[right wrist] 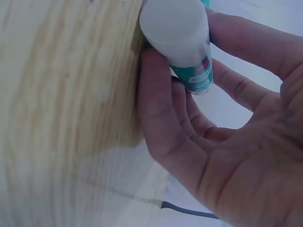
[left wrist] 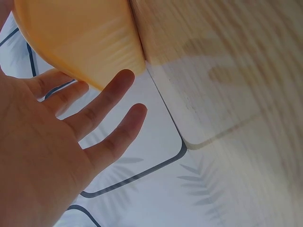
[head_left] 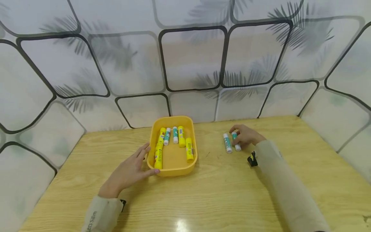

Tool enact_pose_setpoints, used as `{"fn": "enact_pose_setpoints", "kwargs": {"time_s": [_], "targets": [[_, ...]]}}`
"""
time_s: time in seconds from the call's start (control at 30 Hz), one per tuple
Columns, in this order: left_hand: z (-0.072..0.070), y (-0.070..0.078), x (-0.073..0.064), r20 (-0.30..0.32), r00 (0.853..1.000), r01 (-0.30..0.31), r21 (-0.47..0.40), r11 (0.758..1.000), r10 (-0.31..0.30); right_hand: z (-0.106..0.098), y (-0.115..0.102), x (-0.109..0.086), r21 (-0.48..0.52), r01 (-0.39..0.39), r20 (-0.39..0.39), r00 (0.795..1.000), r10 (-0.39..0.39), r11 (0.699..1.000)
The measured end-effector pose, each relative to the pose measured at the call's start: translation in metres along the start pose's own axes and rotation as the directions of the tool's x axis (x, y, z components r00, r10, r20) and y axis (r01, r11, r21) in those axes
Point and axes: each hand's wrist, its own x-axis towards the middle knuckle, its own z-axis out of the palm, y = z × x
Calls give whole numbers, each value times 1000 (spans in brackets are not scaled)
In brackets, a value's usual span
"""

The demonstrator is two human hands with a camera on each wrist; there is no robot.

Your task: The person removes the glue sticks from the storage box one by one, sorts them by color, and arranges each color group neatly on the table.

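A yellow plastic tray (head_left: pixel 174 172) stands on the table, with several yellow glue sticks (head_left: pixel 189 150) and two white-and-teal glue sticks (head_left: pixel 175 135) lying in it. My left hand (head_left: pixel 127 172) rests against its left side and front left corner, fingers spread and fairly straight, thumb at the rim. To the right of the tray, my right hand (head_left: pixel 246 134) pinches a white-and-teal glue stick (right wrist: pixel 187 42) between thumb and fingers, down at the tabletop. Another white-and-teal glue stick (head_left: pixel 227 143) lies just left of that one. The fingers hide part of the held stick.
The wooden table (head_left: pixel 220 199) runs back to a patterned curtain (head_left: pixel 192 61) along the far side and both flanks. A small black clip-like piece (head_left: pixel 252 159) sits at the right sleeve's cuff.
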Motion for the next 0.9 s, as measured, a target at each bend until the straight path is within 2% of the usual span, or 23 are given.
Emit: {"fn": "enact_pose_setpoints", "kwargs": {"time_s": [0.3, 0.67, 0.9], "targets": [[-2, 0, 2, 19, 1000, 18, -6, 1000, -18, 0, 1, -5, -19, -5, 2, 1000, 5, 1000], [-2, 0, 2, 16, 1000, 10, 0, 1000, -10, -3, 3, -4, 17, 12, 15, 1000, -12, 1000], [-1, 0, -1, 28, 999, 33, -10, 999, -33, -2, 5, -3, 42, 3, 22, 1000, -4, 999]]}}
